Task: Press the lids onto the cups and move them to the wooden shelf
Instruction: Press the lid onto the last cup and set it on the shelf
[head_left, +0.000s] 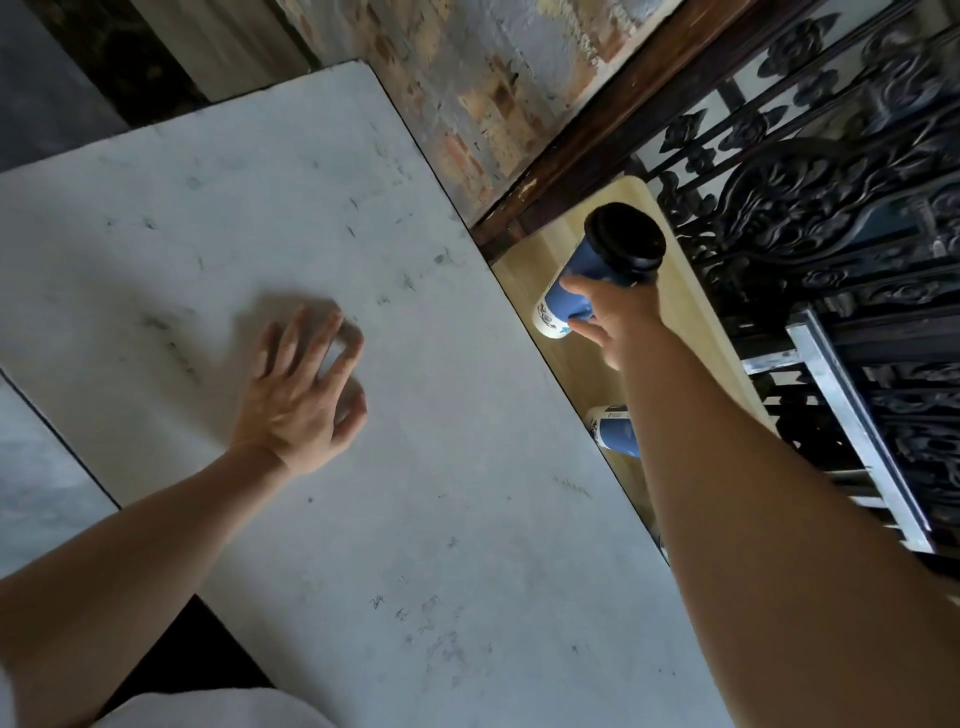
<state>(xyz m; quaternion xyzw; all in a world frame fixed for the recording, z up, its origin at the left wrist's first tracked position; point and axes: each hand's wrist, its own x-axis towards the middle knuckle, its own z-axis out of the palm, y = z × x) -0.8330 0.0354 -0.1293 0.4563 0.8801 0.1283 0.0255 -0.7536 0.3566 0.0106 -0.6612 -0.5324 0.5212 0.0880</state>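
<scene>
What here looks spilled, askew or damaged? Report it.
Nothing spilled or damaged. The right hand holds a lidded blue cup tilted over the wooden shelf, mid-move. The left hand rests on the scuffed white table.

You are looking at a dim picture with soft, cool light. The light seems to come from the far right, where pale gaps glow between the dark iron railing (831, 197). The white table (363, 467) is the brightest thing, and it has no glare. Your left hand (301, 395) throws a soft grey shadow on the table, just to its far left. Your right arm (753, 493) looks dark on its near side. The black lid (623, 241) shows no detail at all. The railing and the metal rail (857, 426) look smeared and blurry. Straight edges bend near the sides of the picture. The near left corner is dark and fuzzy.
</scene>
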